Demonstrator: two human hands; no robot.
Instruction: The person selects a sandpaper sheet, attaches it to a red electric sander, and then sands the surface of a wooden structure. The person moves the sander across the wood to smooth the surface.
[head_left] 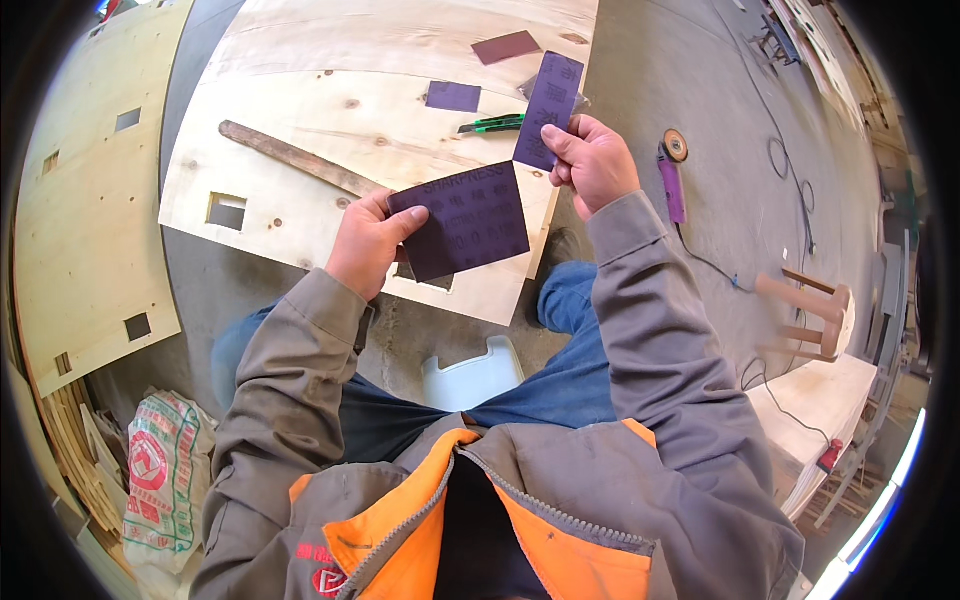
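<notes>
My left hand [372,240] pinches the left edge of a dark purple sheet of sandpaper [470,222], its printed back facing up. In my right hand [597,165], a narrower purple sandpaper strip [556,95] stands upright, gripped near its lower end. The two pieces are close together, the strip's lower corner by the sheet's upper right corner. Beyond them a green and black utility knife [495,124] lies on the plywood board [300,110], partly behind the strip. A small purple sandpaper piece [453,97] and a reddish-brown one [506,47] also lie there.
A wooden stick [295,158] rests on the board, which has square cutouts. On the floor to the right are a purple angle grinder [671,175] with its cord and a wooden stool [815,315]. Another cut plywood panel [95,200] and a printed sack [165,480] are at left.
</notes>
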